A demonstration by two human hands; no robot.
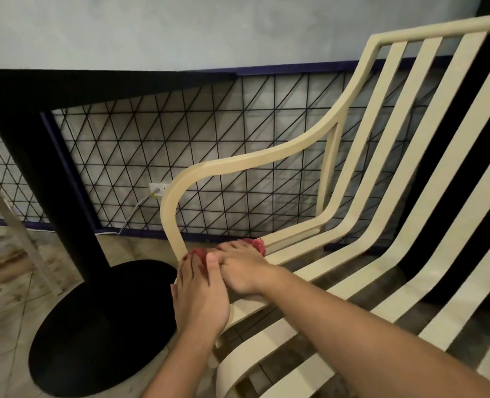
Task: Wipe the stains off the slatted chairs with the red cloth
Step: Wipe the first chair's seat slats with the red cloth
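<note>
While I stand beside this person, both hands sit close together just below the middle of the scene, at about 6 o'clock. The red cloth [257,245] lies under them on the outermost seat slat of the cream slatted chair [238,162], at the foot of the armrest's front post [167,214]. Only two bits of red show, one past each set of fingertips.

The left hand [200,297] lies flat, its fingers straight and pointing toward 12 o'clock, pressing the cloth against the base of the post. The right hand [245,272] reaches in from 4 o'clock. Its fingers are also stretched out over the cloth, and its thumb touches the left hand.

The chair's slats sweep from 5 o'clock up to 2 o'clock. At 8 o'clock the black table's round base [103,326] rests on the tiled floor [2,326]. Its tabletop edge [66,84] runs across at 10 o'clock. A black wire grid panel [238,124] spans the wall behind, with a wall socket [159,188] and a white cable [134,209] just left of the armrest.
</note>
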